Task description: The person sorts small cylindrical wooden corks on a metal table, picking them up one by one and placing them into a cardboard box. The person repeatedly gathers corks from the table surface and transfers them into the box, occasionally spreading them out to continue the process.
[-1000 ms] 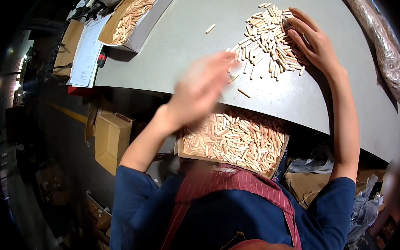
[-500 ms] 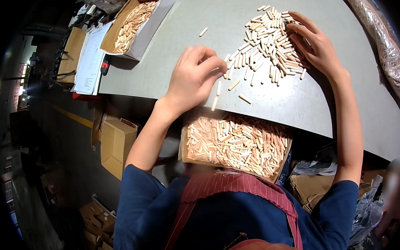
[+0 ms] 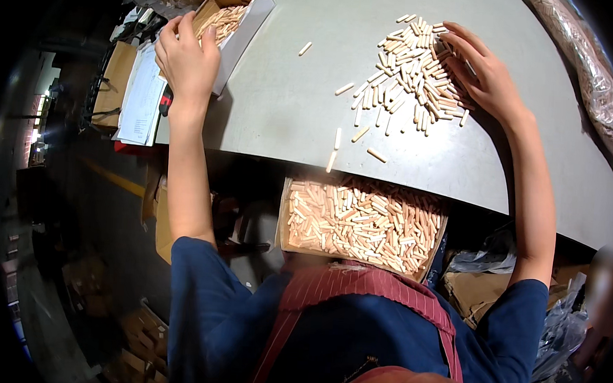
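At the upper left, my left hand (image 3: 191, 59) is over the near end of a white cardboard box (image 3: 249, 32) part-filled with wooden dowel pins (image 3: 227, 19). Its thumb stands apart from the fingers, and I see nothing held in it. My right hand (image 3: 489, 80) rests at the right edge of a loose pile of wooden dowel pins (image 3: 413, 72) on the table. Those fingers are bent and apart, their tips touching or just above the pins. Several single pins lie scattered left of and below the pile, one of them (image 3: 305, 48) well off to the left.
Below the table's front edge, at my lap, is an open carton (image 3: 284, 249) full of dowel pins. Papers (image 3: 139, 103) lie beside the white box. A long clear plastic bag (image 3: 586, 74) lies along the right of the grey table (image 3: 290, 107). Cardboard (image 3: 478, 291) and plastic are at the lower right.
My left hand has gone from the pile's left side up and left to the white box. A pin near where it was now lies separate. My right hand has barely moved.
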Demonstrator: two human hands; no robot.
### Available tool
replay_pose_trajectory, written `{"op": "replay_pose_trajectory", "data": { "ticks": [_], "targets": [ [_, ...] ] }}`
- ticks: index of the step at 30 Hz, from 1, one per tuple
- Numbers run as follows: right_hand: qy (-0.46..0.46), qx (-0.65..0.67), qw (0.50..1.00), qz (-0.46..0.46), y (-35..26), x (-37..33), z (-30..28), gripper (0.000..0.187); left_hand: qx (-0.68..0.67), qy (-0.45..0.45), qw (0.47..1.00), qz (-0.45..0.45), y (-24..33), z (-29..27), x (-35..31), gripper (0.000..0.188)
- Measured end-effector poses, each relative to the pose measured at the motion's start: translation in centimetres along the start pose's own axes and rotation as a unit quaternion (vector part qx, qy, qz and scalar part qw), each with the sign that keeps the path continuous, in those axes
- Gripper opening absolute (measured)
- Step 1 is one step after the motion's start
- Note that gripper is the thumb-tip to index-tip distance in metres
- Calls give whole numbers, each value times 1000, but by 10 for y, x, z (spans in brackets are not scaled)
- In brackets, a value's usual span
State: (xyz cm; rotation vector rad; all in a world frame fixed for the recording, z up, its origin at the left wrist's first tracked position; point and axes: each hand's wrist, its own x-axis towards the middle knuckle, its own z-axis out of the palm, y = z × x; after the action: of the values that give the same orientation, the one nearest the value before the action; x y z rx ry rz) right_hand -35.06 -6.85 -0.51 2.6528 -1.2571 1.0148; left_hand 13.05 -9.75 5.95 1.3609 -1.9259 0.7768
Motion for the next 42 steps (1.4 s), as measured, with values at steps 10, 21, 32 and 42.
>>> {"op": "replay_pose_trajectory", "data": {
  "ticks": [10, 21, 32, 42],
  "targets": [
    [-5, 22, 1000, 6, 8, -5, 1, 35, -397, -333, 855, 20, 128, 38, -35, 57],
    [-38, 21, 999, 28, -5, -4, -7, 42, -375, -346, 831, 222, 175, -33, -64, 70],
    [-20, 17, 1000, 10, 9, -3, 0, 41, -616, -291, 713, -166, 108, -47, -71, 82],
    [-36, 9, 998, 46, 7, -6, 2, 41, -610, -303, 706, -193, 125, -41, -75, 78]
  ]
}}
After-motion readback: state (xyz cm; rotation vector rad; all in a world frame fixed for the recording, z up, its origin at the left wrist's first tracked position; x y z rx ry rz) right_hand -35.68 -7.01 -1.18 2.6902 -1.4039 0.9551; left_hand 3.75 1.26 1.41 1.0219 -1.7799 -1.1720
